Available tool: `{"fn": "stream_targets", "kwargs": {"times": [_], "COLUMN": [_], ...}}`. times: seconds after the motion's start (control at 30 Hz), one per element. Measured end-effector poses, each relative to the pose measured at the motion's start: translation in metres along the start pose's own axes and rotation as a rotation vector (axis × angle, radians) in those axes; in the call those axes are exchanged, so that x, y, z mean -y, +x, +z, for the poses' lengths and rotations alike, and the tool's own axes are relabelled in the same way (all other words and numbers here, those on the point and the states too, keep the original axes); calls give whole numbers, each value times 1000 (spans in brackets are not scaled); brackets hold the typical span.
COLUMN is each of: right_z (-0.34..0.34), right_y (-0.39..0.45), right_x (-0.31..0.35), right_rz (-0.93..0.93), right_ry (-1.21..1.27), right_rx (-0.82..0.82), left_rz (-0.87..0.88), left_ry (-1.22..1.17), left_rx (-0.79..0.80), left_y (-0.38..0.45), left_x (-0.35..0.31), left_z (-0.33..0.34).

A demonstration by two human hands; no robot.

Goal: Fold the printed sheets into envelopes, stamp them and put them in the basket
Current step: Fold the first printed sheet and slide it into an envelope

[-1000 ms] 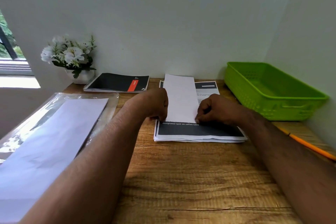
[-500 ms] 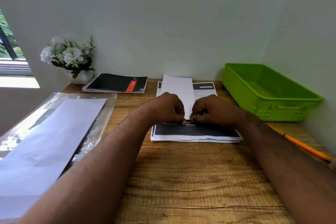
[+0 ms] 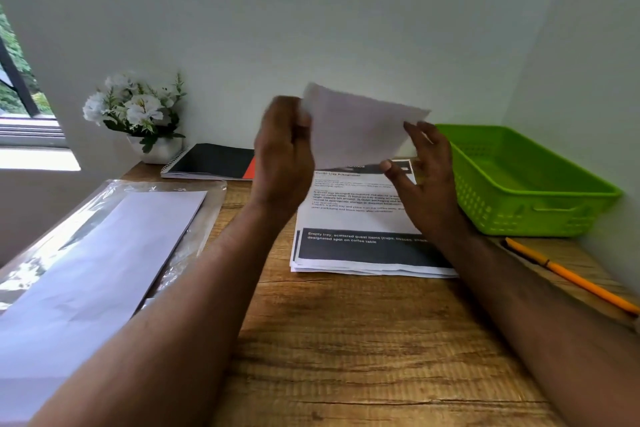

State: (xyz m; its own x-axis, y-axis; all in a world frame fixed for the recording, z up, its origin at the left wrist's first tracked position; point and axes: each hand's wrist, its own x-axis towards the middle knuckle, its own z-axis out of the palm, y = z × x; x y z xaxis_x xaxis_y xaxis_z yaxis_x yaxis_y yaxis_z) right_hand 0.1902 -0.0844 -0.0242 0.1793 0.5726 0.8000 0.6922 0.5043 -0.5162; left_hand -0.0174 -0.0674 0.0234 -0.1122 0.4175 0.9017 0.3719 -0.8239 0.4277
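Since half a second ago we have lifted the folded sheet [image 3: 356,130] off the stack of printed sheets [image 3: 360,218], where both hands were pinching its near edge, and it now hangs in the air above the stack's far end, tilted and blurred. At the far left a clear plastic sleeve [image 3: 194,218] with white envelopes [image 3: 104,260] in it lies on the wooden surface [image 3: 346,340]. Behind it stand a pot of white flowers [image 3: 135,111] and a black spiral notebook [image 3: 211,161] against the wall. Our left hand [image 3: 282,156] grips the folded sheet's left edge, fingers curled round it. Our right hand [image 3: 424,173] holds its lower right corner with thumb below and fingers spread behind. The stack lies flat beneath, dark printed band nearest us. Further right sits the green basket [image 3: 526,191], just beside the stack, and an orange pencil [image 3: 571,277] lies near the surface's right edge.
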Motion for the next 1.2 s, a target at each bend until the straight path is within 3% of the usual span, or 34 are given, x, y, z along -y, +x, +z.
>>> {"fn": "stream_targets", "kwargs": {"times": [0.1, 0.17, 0.3, 0.37, 0.43, 0.53, 0.6, 0.67, 0.73, 0.8, 0.87, 0.97, 1.07, 1.2], "right_z": [1, -1, -6, -7, -11, -16, -17, -15, -13, -12, -7, 2, 6, 8], "right_y": [2, 6, 13, 12, 11, 5, 3, 3, 6, 9, 8, 3, 1, 2], "right_x": [-10, -12, -17, -26, -33, -38, -34, -34, -34, -31, -27, -20, -19, -20], "right_rz": [150, 248, 437, 511, 492, 299, 232, 168, 94, 30, -24, 109, 181, 161], "right_ry": [26, 116, 290, 247, 55, -407, -555, -694, -784, -728, -638, -509, -578, -674], "right_rx": [-76, -117, -92, 2, 185, 498, 545, 559, 582, 609, 652, 841, 1048, 1117], "left_rz": [-243, -453, -941, -1030, -937, -733, -623, -504, -368, -312, -376, -511, -525, -522], "left_ry": [-119, -84, 40, 157, 396, 720, 906, 1056, 1030, 875, 765, 749, 783, 803], "left_rx": [-262, -311, -53, 189, 468, 773, 837, 793, 757, 822, 928, 1127, 1205, 1258], "left_y": [10, 11, -7, -16, -17, -15, -15, -16, -18, -23, -33, -45, -48, -47], "left_x": [-1, 10, 61, 74, 75, 71, 65, 58, 51, 47, 46, 50, 52, 50], "left_z": [-6, -6, -7, -13, -19, -21, -20, -20, -14, -3, 9, 15, 14, 17]}}
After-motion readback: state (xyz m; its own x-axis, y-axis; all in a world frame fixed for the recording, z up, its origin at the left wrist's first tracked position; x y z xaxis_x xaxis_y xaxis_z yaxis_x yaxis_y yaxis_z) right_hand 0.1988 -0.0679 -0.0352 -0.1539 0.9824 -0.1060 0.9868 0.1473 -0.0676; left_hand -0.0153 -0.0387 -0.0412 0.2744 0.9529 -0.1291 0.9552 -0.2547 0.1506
